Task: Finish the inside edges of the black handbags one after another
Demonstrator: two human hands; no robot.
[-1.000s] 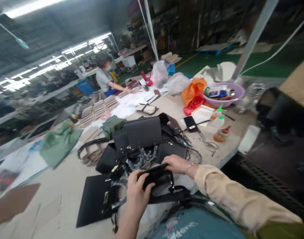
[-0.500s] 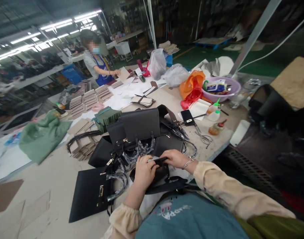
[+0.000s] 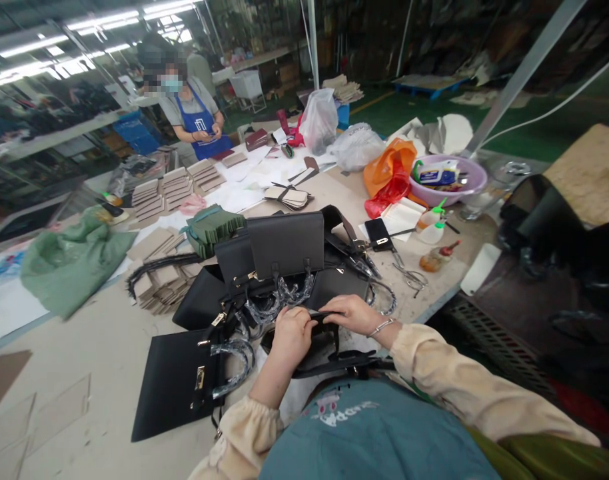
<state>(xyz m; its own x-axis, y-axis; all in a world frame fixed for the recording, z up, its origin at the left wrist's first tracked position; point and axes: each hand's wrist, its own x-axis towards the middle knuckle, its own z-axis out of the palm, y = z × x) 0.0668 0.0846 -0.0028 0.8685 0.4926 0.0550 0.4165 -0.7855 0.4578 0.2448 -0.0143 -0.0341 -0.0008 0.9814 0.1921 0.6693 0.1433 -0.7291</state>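
Note:
Close to my apron lies a black handbag (image 3: 317,362), its opening facing up toward me. My left hand (image 3: 293,335) is closed on the bag's far rim, thumb and fingers pinching the edge. Beside it my right hand (image 3: 348,315) grips the same rim a little farther right, with its fingers bent over the edge. The two hands nearly meet. To the left a black handbag with gold hardware (image 3: 177,383) lies flat, its handles (image 3: 234,367) wrapped in clear film. Just beyond my hands, another black handbag (image 3: 287,243) rests on a heap of similar bags.
Green folded pieces (image 3: 213,230) and stacked beige pieces (image 3: 167,287) lie beyond the bags. At right are scissors (image 3: 409,277), a black phone-like item (image 3: 378,235), glue bottles (image 3: 431,232) and a purple basin (image 3: 452,190). A co-worker (image 3: 197,120) in a blue apron stands across the table.
My hands stay on the bag's rim, shifted slightly along it. The view has turned a little. The co-worker's outstretched hand has drawn back, and both their hands are now together in front of the apron.

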